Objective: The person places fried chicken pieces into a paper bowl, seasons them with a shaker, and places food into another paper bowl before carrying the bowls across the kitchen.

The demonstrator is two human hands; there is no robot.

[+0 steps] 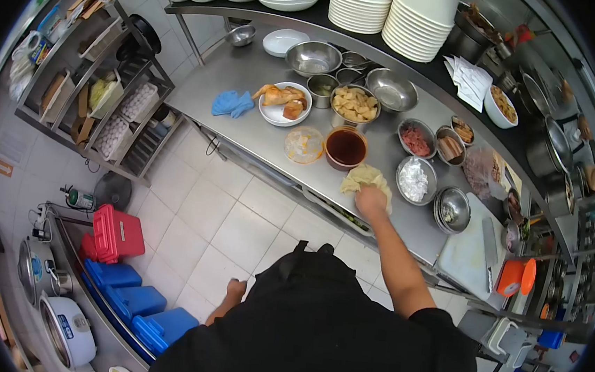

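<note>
My right hand (372, 200) is closed on a pale yellow cloth (362, 179) at the front edge of the steel counter (405, 233). Just behind the cloth stands a round tub of dark red-brown sauce (346, 148). To its left lies a clear, sauce-stained lid (304, 144). A metal bowl with crumpled foil (413, 180) is right of the cloth. Low at my left side hangs my left hand (235, 289), away from the counter, its fingers curled with nothing visible in them.
A pot of chunky yellow pieces (355, 105), a white bowl with cooked meat (283, 104) and a blue cloth (232, 104) stand farther back. A knife (490, 246) lies by a cutting board (462, 244) at right. Blue bins (164, 328) line the left.
</note>
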